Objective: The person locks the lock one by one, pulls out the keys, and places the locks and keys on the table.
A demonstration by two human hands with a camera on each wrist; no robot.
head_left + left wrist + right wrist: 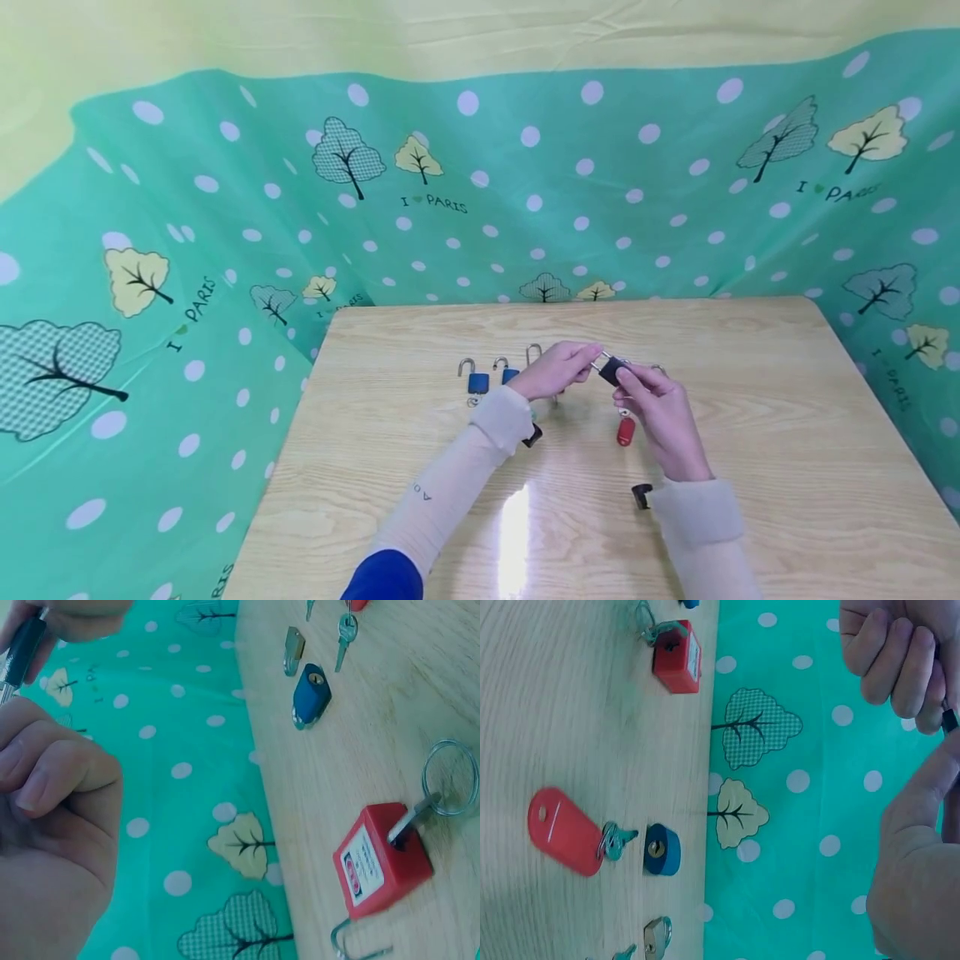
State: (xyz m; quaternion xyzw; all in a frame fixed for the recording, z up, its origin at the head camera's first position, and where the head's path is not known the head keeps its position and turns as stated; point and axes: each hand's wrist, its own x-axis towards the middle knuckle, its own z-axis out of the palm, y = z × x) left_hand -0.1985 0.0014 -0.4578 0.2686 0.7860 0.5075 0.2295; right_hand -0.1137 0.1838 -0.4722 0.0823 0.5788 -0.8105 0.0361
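Both hands hold one padlock with a black body (612, 371) above the table. My right hand (663, 412) grips the black body between thumb and fingers. The curled fingers of my left hand (558, 369) pinch the silver shackle (600, 360) at its far end. From the left wrist view, the black padlock (26, 649) is upper left, between the two hands. In the right wrist view my right hand (922, 877) and left hand (900, 664) meet at the right edge, mostly hiding the padlock.
Behind the left hand lie two blue padlocks (477, 383) with raised shackles. A red padlock (382, 859) has a key and ring (450, 778) in it. Beyond are a brass padlock (657, 937), a blue padlock (662, 850) and a red key tag (626, 431). Patterned green cloth (525, 208) surrounds the table.
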